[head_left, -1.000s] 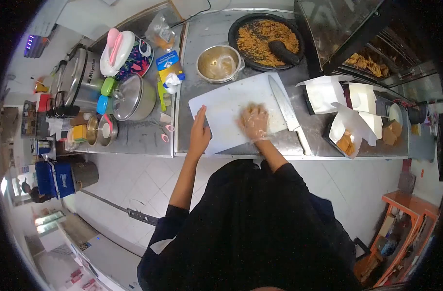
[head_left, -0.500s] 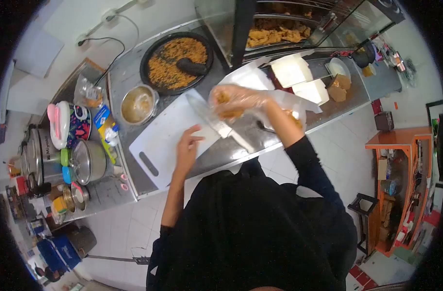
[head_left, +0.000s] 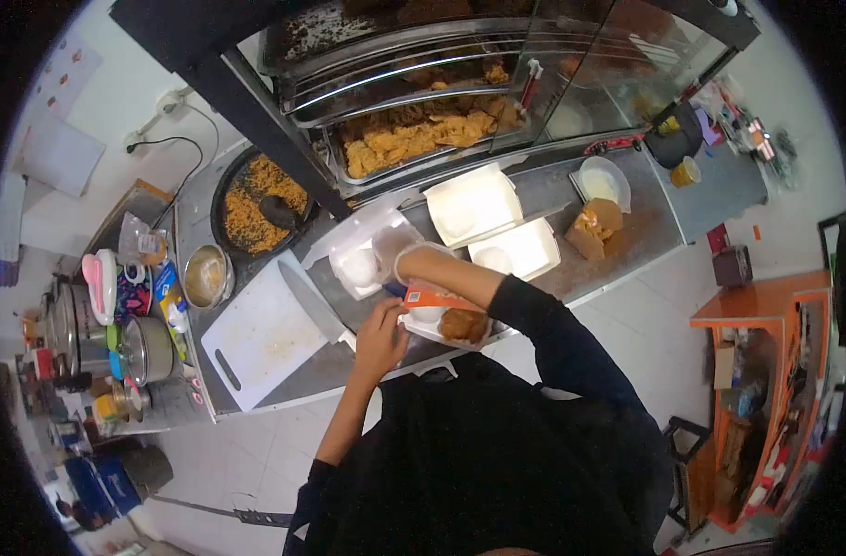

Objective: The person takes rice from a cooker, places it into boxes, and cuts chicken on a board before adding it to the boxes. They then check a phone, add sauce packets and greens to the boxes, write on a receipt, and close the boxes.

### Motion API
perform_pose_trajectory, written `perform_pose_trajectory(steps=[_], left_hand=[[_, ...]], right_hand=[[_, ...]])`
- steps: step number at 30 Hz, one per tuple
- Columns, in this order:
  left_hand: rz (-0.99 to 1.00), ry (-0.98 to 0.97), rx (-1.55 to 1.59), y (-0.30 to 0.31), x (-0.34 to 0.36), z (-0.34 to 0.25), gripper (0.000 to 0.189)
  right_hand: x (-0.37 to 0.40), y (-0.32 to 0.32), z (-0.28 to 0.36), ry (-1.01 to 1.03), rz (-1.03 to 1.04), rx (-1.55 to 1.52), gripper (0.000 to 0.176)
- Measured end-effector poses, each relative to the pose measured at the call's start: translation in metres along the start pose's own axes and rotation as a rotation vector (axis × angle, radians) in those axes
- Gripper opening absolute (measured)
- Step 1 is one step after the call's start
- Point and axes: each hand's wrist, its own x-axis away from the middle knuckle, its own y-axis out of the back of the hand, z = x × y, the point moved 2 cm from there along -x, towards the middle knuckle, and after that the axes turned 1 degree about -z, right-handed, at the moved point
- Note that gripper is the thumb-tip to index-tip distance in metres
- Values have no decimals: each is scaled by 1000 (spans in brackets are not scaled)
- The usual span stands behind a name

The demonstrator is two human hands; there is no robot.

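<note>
At the counter's front edge is an uncovered white meal box (head_left: 428, 328) with an orange printed flap, a white mound of what looks like rice, and a browned fried piece (head_left: 463, 324). My left hand (head_left: 382, 335) is at its left side, fingers closed at the edge. My right hand (head_left: 410, 260), in a clear plastic glove, is over another open box (head_left: 356, 264) holding a white mound; its fingers are blurred and partly hidden. Left of my hands, a knife (head_left: 316, 310) lies along the right side of a white cutting board (head_left: 265, 338).
Two more open boxes (head_left: 474, 204) stand farther back, near a brown paper packet (head_left: 594, 229) and a white bowl (head_left: 605, 180). A glass-sided warmer with fried pieces (head_left: 414, 144) rises behind. A black pan of crumbs (head_left: 247, 199) and a metal bowl (head_left: 208, 276) are left.
The view has shifted right. My gloved right hand has moved from beside the knife to the boxes, and the food it held is no longer visible in it. My left hand has come to the meal box.
</note>
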Motion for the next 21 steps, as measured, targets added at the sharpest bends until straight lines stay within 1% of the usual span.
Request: perform_pose_trajectory(steps=[1, 3, 4, 5, 7, 8, 9, 11, 12, 14, 15, 16, 18, 19, 21], left_hand=[[-21, 21, -6, 2, -2, -6, 30], [-126, 11, -37, 8, -9, -14, 29], [-181, -1, -50, 11, -15, -19, 29], [-291, 14, -106, 16, -26, -30, 24], [-355, 53, -11, 23, -60, -51, 23], [-379, 70, 37, 24, -80, -59, 22], [-380, -27, 19, 20, -107, -68, 23], [-420, -251, -48, 14, -159, -96, 26], [-467, -375, -94, 11, -185, -114, 28], [-532, -546, -93, -3, -232, -136, 30], [-539, -576, -180, -11, -251, -145, 29], [-543, -599, -270, -20, -268, -153, 29], [-597, -704, -367, -32, -293, -162, 27], [-594, -724, -405, -36, -303, -163, 27], [-586, -746, -572, -41, -315, -159, 28]], right_hand=[[18, 14, 2, 26, -31, -69, 48], [61, 46, -5, 72, -97, -201, 49], [80, 54, -19, 123, -225, -324, 49], [102, 61, -37, 175, -353, -446, 48], [158, 73, -63, 200, -792, -599, 40], [185, 77, -74, 217, -923, -640, 32], [211, 85, -82, 204, -970, -657, 31], [249, 82, -91, -30, -965, -646, 31], [264, 79, -95, -44, -948, -701, 31], [295, 67, -102, -87, -884, -813, 31], [297, 46, -119, -68, -901, -831, 31], [309, 43, -124, -79, -899, -820, 31], [328, 40, -132, -89, -886, -817, 30], [335, 41, -136, -123, -842, -962, 30], [338, 29, -168, -81, -866, -978, 29]])
